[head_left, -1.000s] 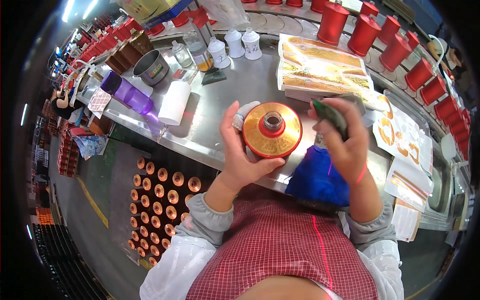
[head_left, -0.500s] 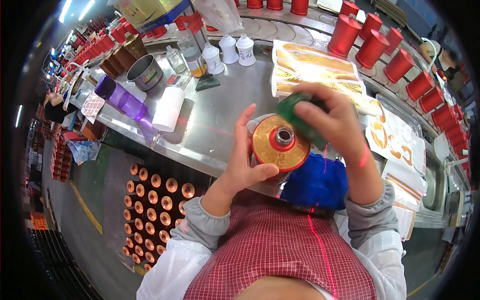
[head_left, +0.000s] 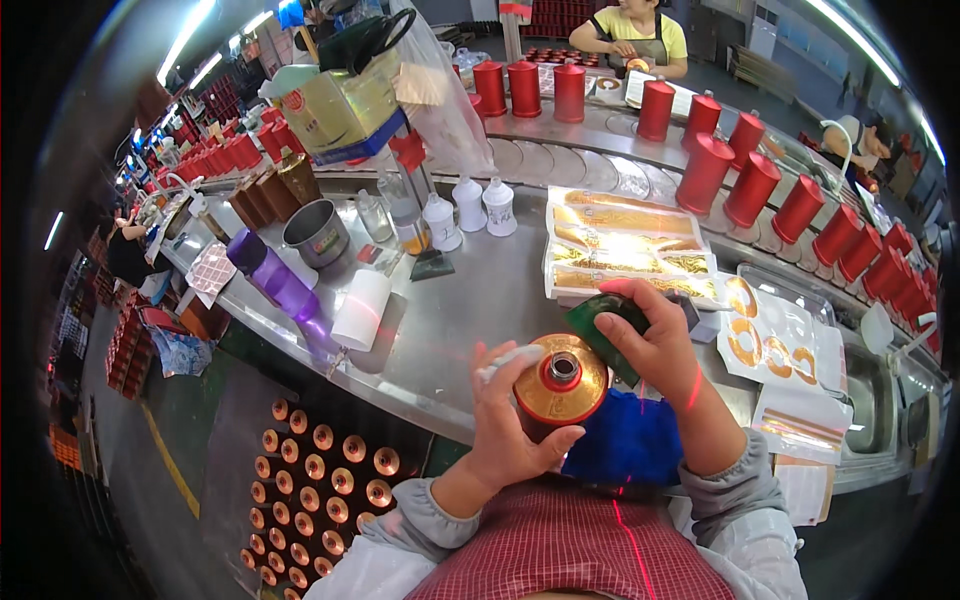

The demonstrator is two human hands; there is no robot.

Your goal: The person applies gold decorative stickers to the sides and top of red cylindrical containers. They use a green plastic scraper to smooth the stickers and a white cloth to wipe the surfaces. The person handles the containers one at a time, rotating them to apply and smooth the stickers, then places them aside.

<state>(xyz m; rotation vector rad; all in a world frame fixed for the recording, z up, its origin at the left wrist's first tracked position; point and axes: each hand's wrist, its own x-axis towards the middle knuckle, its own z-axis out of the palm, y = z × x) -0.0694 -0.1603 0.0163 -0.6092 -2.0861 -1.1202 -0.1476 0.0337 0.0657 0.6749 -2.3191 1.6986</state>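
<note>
My left hand (head_left: 500,425) is wrapped round the side of a red bottle with a gold, ring-shaped top (head_left: 540,397) and a bare open neck in its middle. Something white, perhaps a cloth or finger cover, shows at that hand's index finger. Between the thumb and fingers of my right hand (head_left: 658,350) is a flat, dark green scraper (head_left: 606,334). Its edge lies close to the bottle's upper right rim; whether they touch I cannot tell. Below the bottle's right side is a blue cloth (head_left: 622,445).
Gold foil sheets (head_left: 630,235) and gold ring decals (head_left: 770,340) lie beyond and to the right. Red bottles (head_left: 705,172) line the conveyor. Left stand a purple bottle (head_left: 272,275), a metal pot (head_left: 317,233) and a white roll (head_left: 361,309). Several gold-topped bottles (head_left: 342,481) stand below left.
My view has tilted up, showing more of the conveyor and a co-worker. The blurred scraper is now sharper at the bottle's upper right rim. White material now shows at my left index finger.
</note>
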